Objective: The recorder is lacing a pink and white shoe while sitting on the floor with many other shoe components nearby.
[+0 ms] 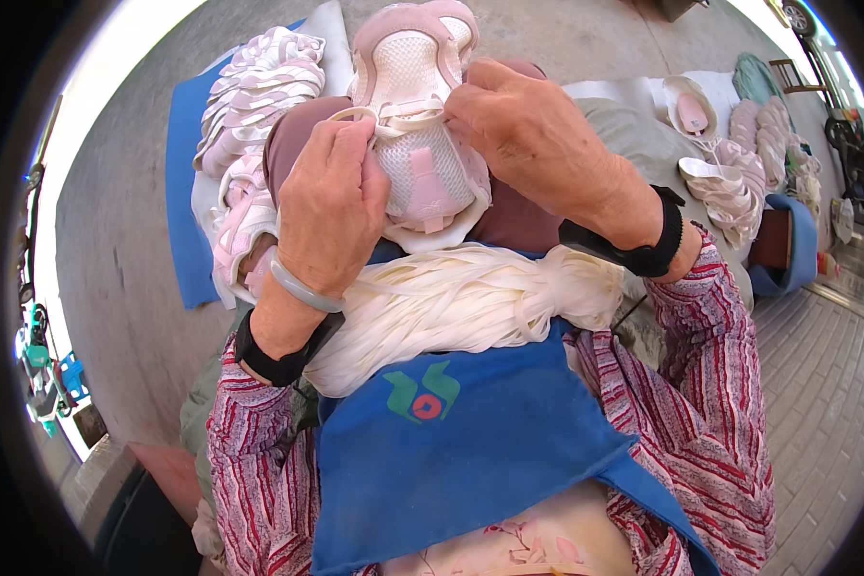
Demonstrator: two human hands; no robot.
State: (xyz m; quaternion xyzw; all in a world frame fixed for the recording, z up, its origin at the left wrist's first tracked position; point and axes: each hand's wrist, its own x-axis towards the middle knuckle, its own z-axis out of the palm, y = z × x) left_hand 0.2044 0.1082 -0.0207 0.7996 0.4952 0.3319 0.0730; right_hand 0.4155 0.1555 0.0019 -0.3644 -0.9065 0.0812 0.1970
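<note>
A white mesh shoe upper with pink trim [422, 178] rests on my knees, its tongue pointing away from me. Pinched between the fingers of my left hand [328, 197] is a cream shoelace [353, 113] that runs across the upper at the tongue's base. On the other side of the tongue, my right hand [538, 134] has its fingers closed at the upper's edge, where the lace leads; its fingertips are partly hidden. Across my lap, nearer than the upper, lies a thick bundle of cream shoelaces [461, 298].
To the left, stacked pink-and-white shoe uppers [259, 86] lie on a blue sheet [182, 192]. More uppers [725, 187] are piled at the right, beside a blue container [787, 240]. A blue apron [461, 432] covers my front.
</note>
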